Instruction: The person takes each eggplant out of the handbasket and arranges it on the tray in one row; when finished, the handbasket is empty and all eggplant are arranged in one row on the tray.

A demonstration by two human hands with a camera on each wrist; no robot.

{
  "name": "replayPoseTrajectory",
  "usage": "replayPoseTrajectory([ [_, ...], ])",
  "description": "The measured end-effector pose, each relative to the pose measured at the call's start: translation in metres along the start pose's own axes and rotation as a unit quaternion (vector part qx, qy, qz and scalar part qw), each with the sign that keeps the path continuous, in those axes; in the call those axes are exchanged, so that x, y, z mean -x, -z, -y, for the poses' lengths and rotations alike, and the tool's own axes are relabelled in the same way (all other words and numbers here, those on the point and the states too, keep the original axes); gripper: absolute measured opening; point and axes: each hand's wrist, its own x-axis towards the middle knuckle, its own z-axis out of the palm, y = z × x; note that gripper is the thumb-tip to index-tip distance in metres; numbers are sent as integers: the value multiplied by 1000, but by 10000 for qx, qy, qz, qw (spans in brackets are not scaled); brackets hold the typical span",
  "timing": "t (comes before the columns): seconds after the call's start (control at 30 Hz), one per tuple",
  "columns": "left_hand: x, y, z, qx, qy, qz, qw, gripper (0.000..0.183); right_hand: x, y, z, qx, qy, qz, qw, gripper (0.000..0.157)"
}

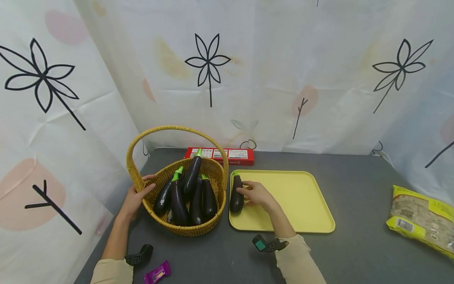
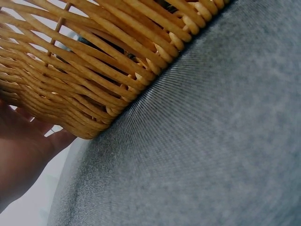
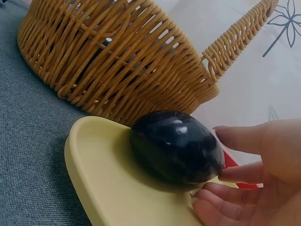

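Note:
A wicker basket [image 1: 191, 231] with a tall arched handle holds several dark purple eggplants [image 1: 179, 203] with green stems. At its left side my left hand [image 1: 136, 197] grips the rim, the thumb lying over the edge and the fingers near the foot of the handle. Another eggplant [image 1: 236, 201] lies lengthwise along the left edge of a yellow tray [image 1: 298, 205]. My right hand [image 1: 260, 194] is at that eggplant's right side, fingertips touching it and fingers loosely extended. In the right wrist view the eggplant [image 3: 174, 148] rests on the tray, with thumb and fingers along one side.
Behind the basket lies a red box [image 1: 241, 157] by the back curtain. A purple-wrapped snack [image 1: 157, 272] is at the front left of the grey table [image 1: 354, 197]. On the far right sits a yellow and clear plastic bag [image 1: 422, 221].

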Motion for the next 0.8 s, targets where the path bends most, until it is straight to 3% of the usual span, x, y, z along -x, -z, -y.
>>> replayPoseTrajectory([
  [0.4, 1, 0, -1, 19, 66, -7, 10000, 50, -2, 4, -1, -281, -157, -182, 9993, 54],
  [0.67, 0, 1, 0, 49, 54, 20, 10000, 51, 1, 33, -9, -1010, 51, 155, 9948, 58],
  [0.8, 0, 2, 0, 57, 52, 41, 10000, 51, 4, 42, -10, -1347, 77, 107, 9908, 59],
])
